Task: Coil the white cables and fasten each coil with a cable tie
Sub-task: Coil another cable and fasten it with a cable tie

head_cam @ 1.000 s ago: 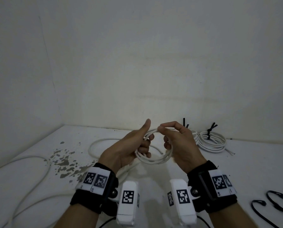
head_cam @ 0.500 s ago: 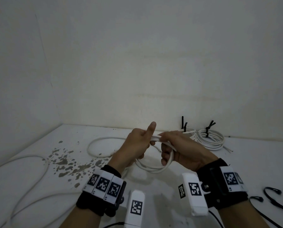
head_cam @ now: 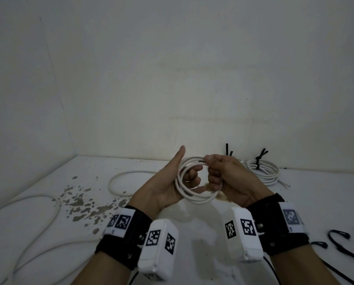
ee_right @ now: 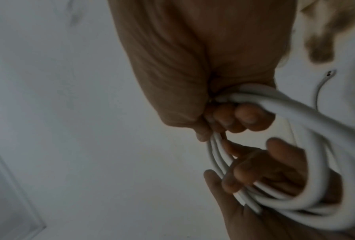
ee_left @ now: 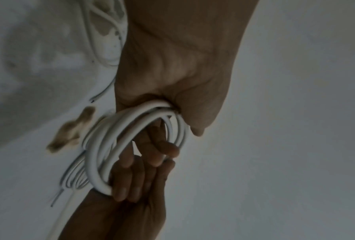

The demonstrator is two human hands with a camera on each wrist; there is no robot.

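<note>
Head view — white cable coil [head_cam: 194,182] gripped between left hand [head_cam: 163,186] and right hand [head_cam: 231,179].

Head view downward; wrist views close-up

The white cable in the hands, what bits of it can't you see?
- Head view: the coil passes behind the left hand fingers and inside the right hand fist.
- Head view: the loose cable on the table runs behind the left hand, so whether it joins the coil is unclear.
- Right wrist view: blurred; loops cannot be counted.
</note>
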